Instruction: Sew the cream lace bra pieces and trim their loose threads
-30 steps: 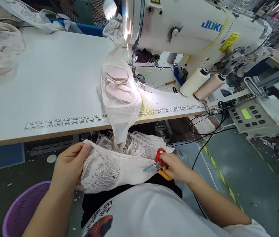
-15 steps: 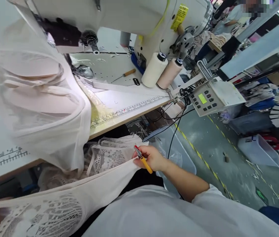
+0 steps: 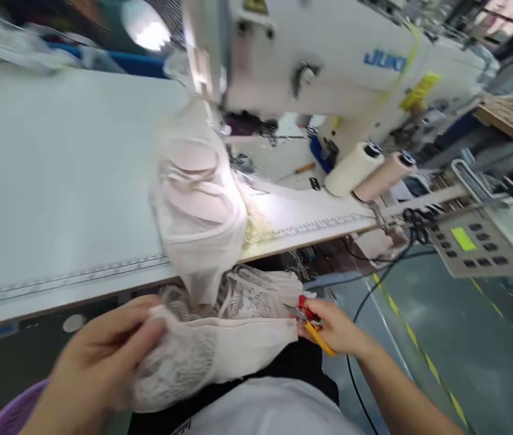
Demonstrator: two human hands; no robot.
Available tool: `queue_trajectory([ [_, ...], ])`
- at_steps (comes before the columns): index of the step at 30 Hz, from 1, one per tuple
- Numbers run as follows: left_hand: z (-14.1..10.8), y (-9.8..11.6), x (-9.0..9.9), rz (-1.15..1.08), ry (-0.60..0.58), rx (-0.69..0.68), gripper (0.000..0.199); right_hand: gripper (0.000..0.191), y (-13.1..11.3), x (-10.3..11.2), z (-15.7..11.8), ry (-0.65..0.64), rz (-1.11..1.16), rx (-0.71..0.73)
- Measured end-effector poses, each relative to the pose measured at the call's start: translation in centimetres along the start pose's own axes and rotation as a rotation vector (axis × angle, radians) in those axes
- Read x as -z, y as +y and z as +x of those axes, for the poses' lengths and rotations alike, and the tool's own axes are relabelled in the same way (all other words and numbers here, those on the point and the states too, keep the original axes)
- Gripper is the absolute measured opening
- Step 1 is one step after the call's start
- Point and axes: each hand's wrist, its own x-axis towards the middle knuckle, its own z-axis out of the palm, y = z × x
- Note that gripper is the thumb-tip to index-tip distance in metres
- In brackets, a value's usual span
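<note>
A pale lace garment [image 3: 247,347] stretches across the lap between both hands. My left hand [image 3: 111,356], slightly blurred, pinches its left end. At its right end is my right hand [image 3: 329,326], closed round small scissors [image 3: 317,335] with a yellow and a red handle, the fingers also at the garment's edge. The blades point left, over the fabric. Another pale cupped garment [image 3: 202,211] hangs over the table edge below the machine. More lace pieces [image 3: 260,293] lie bunched under that edge, just behind the stretched one.
A white sewing machine [image 3: 329,60] stands on the white table [image 3: 66,181]. Two thread cones [image 3: 353,169], a wooden-handled tool [image 3: 304,169] and a control box [image 3: 474,241] are to the right. Black cables hang at the right; a purple basket [image 3: 16,411] is at the lower left.
The view has swung left, showing more table. My left hand has come fully into view, nearer my right hand, and the garment between them spans less width. The scissors remain in my right hand.
</note>
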Motion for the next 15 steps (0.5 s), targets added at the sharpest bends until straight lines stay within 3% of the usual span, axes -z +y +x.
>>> queue_trajectory([
  [2,0.6,1.0,-0.3,0.013,-0.274,-0.155,0.027,0.024,-0.6,0.4,0.4,0.036,-0.101,0.004],
  [4,1.2,2.1,-1.1,0.046,-0.438,-0.264,0.03,0.041,-1.8,0.4,1.1,0.025,-0.143,0.067],
  [8,1.6,3.7,-2.9,0.056,-0.476,-0.248,0.029,0.067,-4.9,-0.6,2.7,-0.148,-0.164,0.247],
  [15,1.2,3.6,-3.5,0.029,-0.49,-0.094,0.026,0.069,-7.0,-1.5,4.6,-0.283,-0.209,0.326],
])
